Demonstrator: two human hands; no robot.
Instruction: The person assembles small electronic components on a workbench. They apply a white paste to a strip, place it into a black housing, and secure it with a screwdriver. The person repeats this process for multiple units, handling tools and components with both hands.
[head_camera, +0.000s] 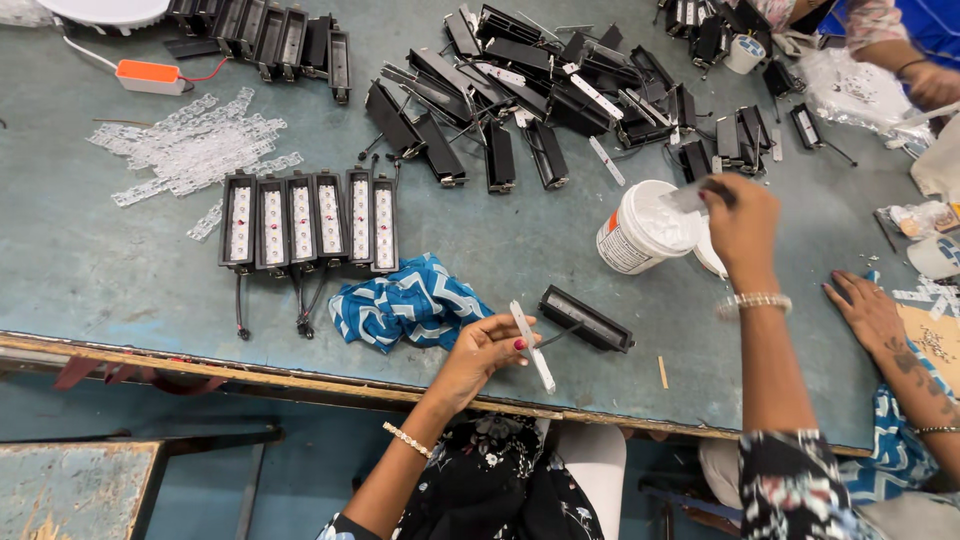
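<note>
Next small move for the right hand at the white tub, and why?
Probably bring the right hand, which holds a small spatula-like tool over the open white tub, back to the thin white strip held ready in the left hand.

Blue patterned cloth (405, 305) lies beside six lined-up lamp housings (308, 222).

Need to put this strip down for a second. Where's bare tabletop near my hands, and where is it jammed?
Bare grey-green tabletop lies left of the row of six black lamp housings. Another bare patch sits between the blue patterned cloth, the white plastic tub and the single black housing. The far side is crowded by the heap of black housings.
</note>
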